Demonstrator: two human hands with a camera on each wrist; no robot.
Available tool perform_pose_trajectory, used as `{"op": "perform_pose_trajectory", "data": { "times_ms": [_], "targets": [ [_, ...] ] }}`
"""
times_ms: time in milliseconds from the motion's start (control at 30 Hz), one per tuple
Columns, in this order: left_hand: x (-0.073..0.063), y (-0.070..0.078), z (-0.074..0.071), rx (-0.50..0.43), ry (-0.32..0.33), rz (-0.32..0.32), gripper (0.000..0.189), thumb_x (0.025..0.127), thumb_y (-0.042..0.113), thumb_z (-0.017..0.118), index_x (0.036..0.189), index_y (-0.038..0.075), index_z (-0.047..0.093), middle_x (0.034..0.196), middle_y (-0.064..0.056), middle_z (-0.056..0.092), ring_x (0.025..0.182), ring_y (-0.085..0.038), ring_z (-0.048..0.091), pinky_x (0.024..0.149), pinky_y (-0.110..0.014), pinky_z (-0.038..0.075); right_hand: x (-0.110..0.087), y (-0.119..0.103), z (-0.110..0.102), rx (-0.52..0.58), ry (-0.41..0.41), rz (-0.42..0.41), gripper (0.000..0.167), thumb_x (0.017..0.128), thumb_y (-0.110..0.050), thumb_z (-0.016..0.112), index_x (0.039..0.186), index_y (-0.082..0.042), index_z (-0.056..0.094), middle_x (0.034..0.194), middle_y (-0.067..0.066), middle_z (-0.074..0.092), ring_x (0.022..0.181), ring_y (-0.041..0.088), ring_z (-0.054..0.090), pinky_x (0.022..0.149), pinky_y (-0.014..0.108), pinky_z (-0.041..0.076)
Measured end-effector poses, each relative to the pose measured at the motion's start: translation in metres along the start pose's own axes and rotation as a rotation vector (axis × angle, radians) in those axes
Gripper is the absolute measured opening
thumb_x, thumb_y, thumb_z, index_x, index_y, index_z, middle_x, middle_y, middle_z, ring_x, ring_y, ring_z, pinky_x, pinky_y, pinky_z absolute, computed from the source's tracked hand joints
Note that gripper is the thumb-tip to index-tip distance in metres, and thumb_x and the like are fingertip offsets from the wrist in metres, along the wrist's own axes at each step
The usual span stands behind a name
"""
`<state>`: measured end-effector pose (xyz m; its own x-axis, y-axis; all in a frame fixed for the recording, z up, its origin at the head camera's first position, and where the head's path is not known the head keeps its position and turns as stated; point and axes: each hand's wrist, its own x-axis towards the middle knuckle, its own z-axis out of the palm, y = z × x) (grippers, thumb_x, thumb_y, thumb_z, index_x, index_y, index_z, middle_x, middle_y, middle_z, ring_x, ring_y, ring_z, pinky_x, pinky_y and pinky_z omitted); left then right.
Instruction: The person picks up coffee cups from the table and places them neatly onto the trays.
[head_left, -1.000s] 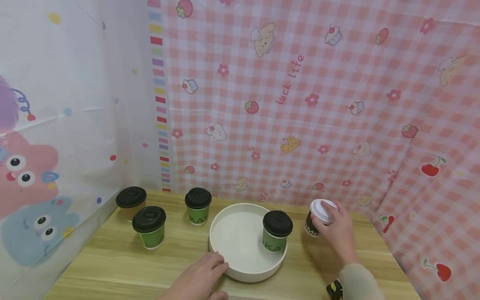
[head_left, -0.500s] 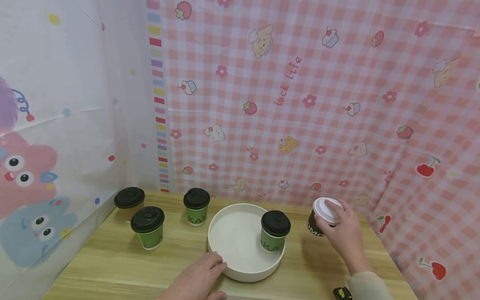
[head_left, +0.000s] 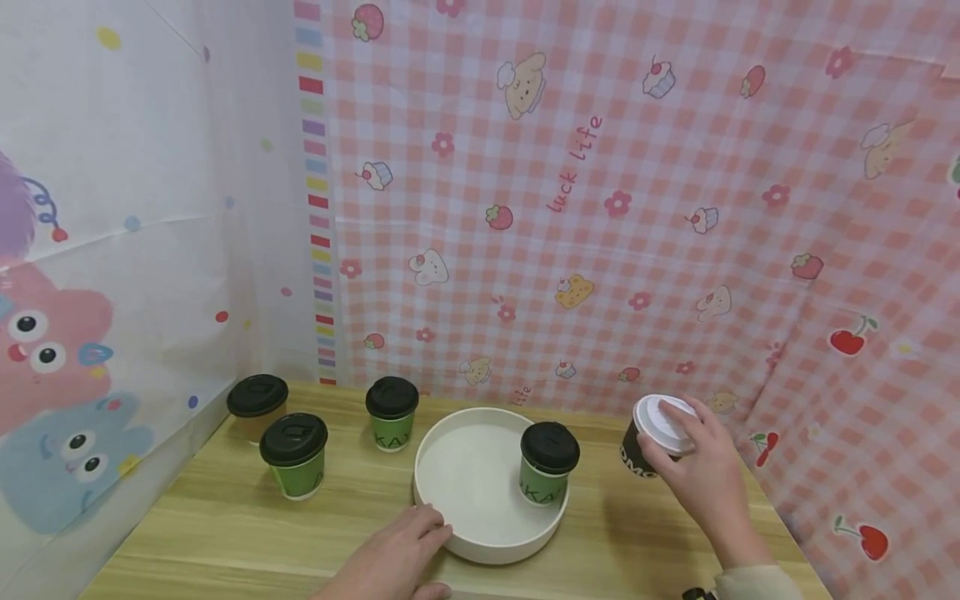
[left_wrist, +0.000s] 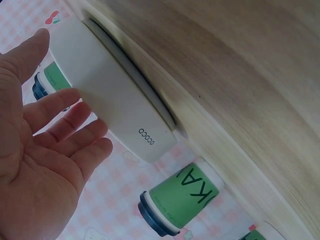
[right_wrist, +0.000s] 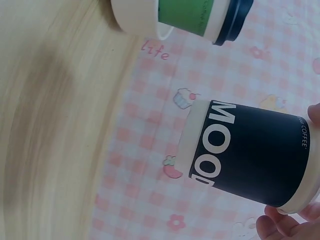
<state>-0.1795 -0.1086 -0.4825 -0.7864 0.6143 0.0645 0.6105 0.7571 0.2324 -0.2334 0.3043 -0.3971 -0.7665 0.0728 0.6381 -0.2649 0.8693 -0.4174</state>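
My right hand (head_left: 705,483) grips a paper coffee cup (head_left: 636,450) by its white lid (head_left: 666,423), fingers on the top and side. The cup has a black sleeve with white lettering. In the right wrist view, the black cup (right_wrist: 250,152) shows its base apart from the tabletop. My left hand (head_left: 393,554) rests its fingertips at the near left rim of a round white tray (head_left: 465,546). Those fingers (left_wrist: 92,135) lie loosely bent against the tray wall (left_wrist: 110,95) in the left wrist view. Inside the tray, at its right, a green cup (head_left: 546,483) with a black lid stands upright.
Two more green cups with black lids, one at the back (head_left: 392,429) and one further left (head_left: 298,471), stand left of the tray. A brown cup (head_left: 258,417) is behind them in the corner. Patterned cloth (head_left: 480,250) hangs behind the wooden table (head_left: 225,542).
My right hand has moved a little to the right with the black cup in its grip. The left hand and the tray hold their places; the head view has shifted slightly.
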Motion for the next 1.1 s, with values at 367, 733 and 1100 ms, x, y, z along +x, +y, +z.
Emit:
{"op": "perform_pose_trajectory", "data": {
  "times_ms": [367,733,1100],
  "targets": [
    [0.000,0.000,0.001,-0.008,-0.006,-0.005,0.063,0.094,0.054,0.079,0.141,0.013,0.068,0.135,0.002,0.060,0.125,-0.016,0.059,0.109,-0.037,0.056,-0.011,-0.021,-0.014,0.011,0.001,-0.051,0.057,0.081,-0.026,0.091,0.134,-0.015,0.073,0.152,0.023,0.056,0.129,0.053,0.057,0.088,0.072,0.054],
    [0.000,0.000,0.000,-0.020,-0.016,-0.015,0.064,0.094,0.055,0.078,0.141,0.013,0.067,0.136,0.002,0.060,0.126,-0.016,0.059,0.110,-0.037,0.056,-0.020,-0.041,-0.017,0.076,0.010,-0.130,0.056,0.077,-0.017,0.094,0.130,-0.013,0.075,0.152,0.023,0.057,0.129,0.050,0.059,0.090,0.070,0.057],
    [0.000,0.001,-0.001,-0.018,-0.016,-0.014,0.065,0.094,0.056,0.078,0.141,0.013,0.067,0.136,0.002,0.059,0.126,-0.016,0.059,0.109,-0.036,0.056,-0.027,-0.058,-0.013,0.059,0.050,-0.223,0.062,0.071,-0.019,0.097,0.129,-0.020,0.076,0.148,0.017,0.062,0.123,0.045,0.065,0.085,0.059,0.059]
  ]
}}
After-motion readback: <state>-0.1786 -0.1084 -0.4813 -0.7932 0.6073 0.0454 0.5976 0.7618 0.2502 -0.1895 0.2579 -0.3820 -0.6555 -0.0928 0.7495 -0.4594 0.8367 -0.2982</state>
